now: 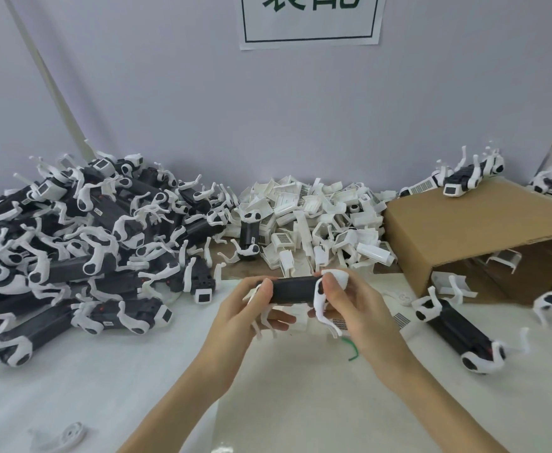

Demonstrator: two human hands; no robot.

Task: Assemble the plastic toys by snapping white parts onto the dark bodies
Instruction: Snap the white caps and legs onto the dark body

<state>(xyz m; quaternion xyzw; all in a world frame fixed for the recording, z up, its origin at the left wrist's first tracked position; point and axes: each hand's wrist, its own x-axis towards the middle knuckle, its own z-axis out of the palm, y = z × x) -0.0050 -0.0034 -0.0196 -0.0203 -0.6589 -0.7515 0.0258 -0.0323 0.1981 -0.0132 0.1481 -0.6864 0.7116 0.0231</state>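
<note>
Dark body point(292, 290) is held level, long axis left-to-right, between left hand point(255, 308) and right hand point(349, 305), whose fingers point(331, 284) are clamped on white part point(320, 297) at its right end.

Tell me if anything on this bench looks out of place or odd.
Mostly normal clutter. Two oddities: a green wire-like loop lies on the white table under the right hand, unlike every other part, and one lone white round part sits apart near the front left.
</note>
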